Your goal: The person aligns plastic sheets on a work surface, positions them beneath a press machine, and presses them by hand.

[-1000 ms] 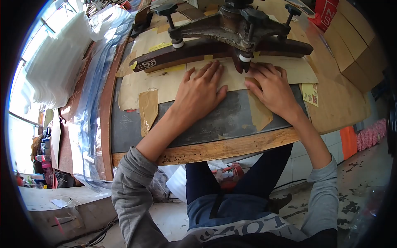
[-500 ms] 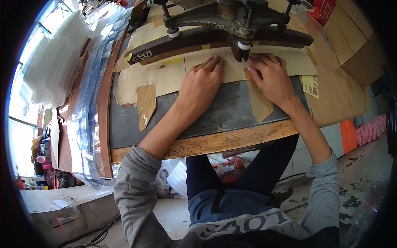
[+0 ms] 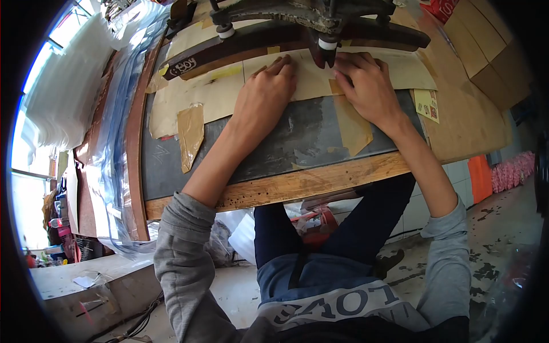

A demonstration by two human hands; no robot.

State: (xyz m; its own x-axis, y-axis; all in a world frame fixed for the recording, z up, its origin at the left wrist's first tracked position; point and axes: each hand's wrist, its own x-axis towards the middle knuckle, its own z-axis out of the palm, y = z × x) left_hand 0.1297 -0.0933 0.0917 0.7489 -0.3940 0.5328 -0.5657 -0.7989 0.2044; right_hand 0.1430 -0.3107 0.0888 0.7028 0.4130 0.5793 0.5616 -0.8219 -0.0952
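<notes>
A tan sheet of board [image 3: 214, 91] lies across a dark work surface [image 3: 297, 128], under a curved dark bar [image 3: 377, 43] carried by a metal frame. My left hand [image 3: 266, 86] rests palm down on the sheet, left of the pointed black piece with a white collar [image 3: 327, 44]; its fingers reach forward to just below the bar. On the other side of that piece my right hand [image 3: 369, 88] lies with fingers stretched toward the bar and thumb apart. Both hands' fingertips are partly hidden, and I see nothing held in either.
Brown tape strips [image 3: 191, 134] are stuck to the surface. A wooden edge [image 3: 309, 183] runs along the front. Clear plastic sheeting [image 3: 123, 114] and stacked white foam sheets [image 3: 66, 80] are at left. Cardboard [image 3: 469, 126] and a cardboard box [image 3: 492, 63] are at right.
The whole view has shifted, so the bench, bar and hands appear higher and slightly further left. Both hands stay in nearly the same place on the sheet.
</notes>
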